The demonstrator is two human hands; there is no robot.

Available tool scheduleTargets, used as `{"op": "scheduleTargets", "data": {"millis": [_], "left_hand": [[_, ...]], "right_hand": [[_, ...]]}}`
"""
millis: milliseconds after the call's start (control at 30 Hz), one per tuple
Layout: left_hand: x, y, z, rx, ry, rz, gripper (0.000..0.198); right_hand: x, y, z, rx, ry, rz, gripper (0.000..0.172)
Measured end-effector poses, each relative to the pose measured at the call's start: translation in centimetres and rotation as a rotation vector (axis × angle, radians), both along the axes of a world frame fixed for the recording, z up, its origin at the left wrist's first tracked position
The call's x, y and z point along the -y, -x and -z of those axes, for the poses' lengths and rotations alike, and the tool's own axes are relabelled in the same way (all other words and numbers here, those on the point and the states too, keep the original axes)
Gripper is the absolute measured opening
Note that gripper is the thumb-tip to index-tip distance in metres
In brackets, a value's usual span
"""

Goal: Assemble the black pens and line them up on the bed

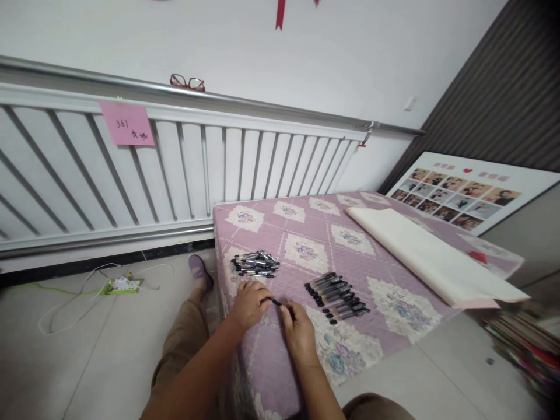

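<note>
Between my two hands is a dark pen, lying across the gap at the near edge of the bed. My left hand pinches its left end, and the fingers of my right hand close on its right end; the gripped ends are hidden. Just beyond my left hand lies a loose heap of pens with black and clear barrels. To the right of my right hand, more pens lie side by side in a slanting row, their black caps mostly toward the left.
A purple quilted cover with flowered diamonds lies under everything. Rolled cream sheeting rests on the right side. A white radiator stands behind, with glasses on its pipe. On the floor at left is a power strip with cables.
</note>
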State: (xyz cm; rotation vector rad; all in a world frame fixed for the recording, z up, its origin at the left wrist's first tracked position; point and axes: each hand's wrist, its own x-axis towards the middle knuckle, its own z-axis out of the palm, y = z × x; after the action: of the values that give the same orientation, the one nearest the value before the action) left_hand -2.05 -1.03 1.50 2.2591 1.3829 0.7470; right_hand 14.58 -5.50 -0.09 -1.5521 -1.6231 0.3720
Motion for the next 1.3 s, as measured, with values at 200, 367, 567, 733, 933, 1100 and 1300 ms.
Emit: {"op": "scheduleTargets", "data": {"millis": [200, 367, 567, 733, 933, 1100, 1300], "left_hand": [[0.03, 0.01, 0.04, 0.001, 0.001, -0.002, 0.017], [0.00, 0.04, 0.10, 0.000, -0.005, -0.001, 0.017], [0.00, 0.01, 0.08, -0.021, 0.002, -0.001, 0.017], [0.04, 0.06, 0.06, -0.016, 0.005, -0.005, 0.018], [0.02, 0.04, -0.04, -0.021, 0.011, -0.004, 0.018], [0.04, 0.04, -0.07, -0.012, 0.014, -0.014, 0.018], [0.13, 0.08, -0.28, 0.006, 0.020, -0.004, 0.019]], "right_hand": [[0.02, -0.07, -0.03, 0.017, -0.036, -0.038, 0.019], [0.00, -0.03, -0.12, 0.039, -0.024, -0.026, 0.022], [0.07, -0.09, -0.06, 0.030, -0.042, -0.023, 0.018], [0.02, -0.07, -0.11, 0.031, -0.028, -0.022, 0.022], [0.00, -0.08, -0.04, 0.026, -0.027, -0.015, 0.020], [0.02, 0.00, -0.15, 0.008, -0.024, -0.007, 0.022], [0.08, -0.03, -0.21, 0.029, -0.025, -0.029, 0.024]]}}
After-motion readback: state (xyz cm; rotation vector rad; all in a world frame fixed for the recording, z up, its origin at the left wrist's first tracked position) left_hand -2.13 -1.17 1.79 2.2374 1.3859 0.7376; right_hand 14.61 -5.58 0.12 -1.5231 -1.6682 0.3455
